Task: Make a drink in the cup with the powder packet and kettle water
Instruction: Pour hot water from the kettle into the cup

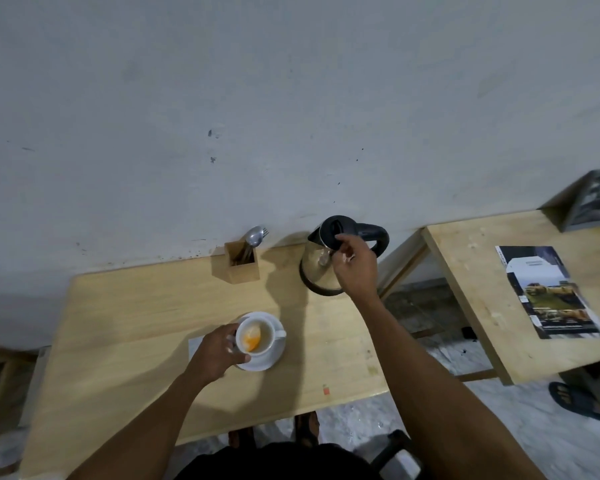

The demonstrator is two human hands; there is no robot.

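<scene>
My left hand has its grip wrapped round the cup, orange powder inside. Behind the cup, my right hand pinches the kettle lid, kettle sitting on the bench.

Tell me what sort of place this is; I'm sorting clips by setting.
Probably a plain room at home or in a guesthouse, not a fitted kitchen: a bare wall, wooden tables, an electric kettle and a cutlery holder on one, sandals on the floor.
</scene>
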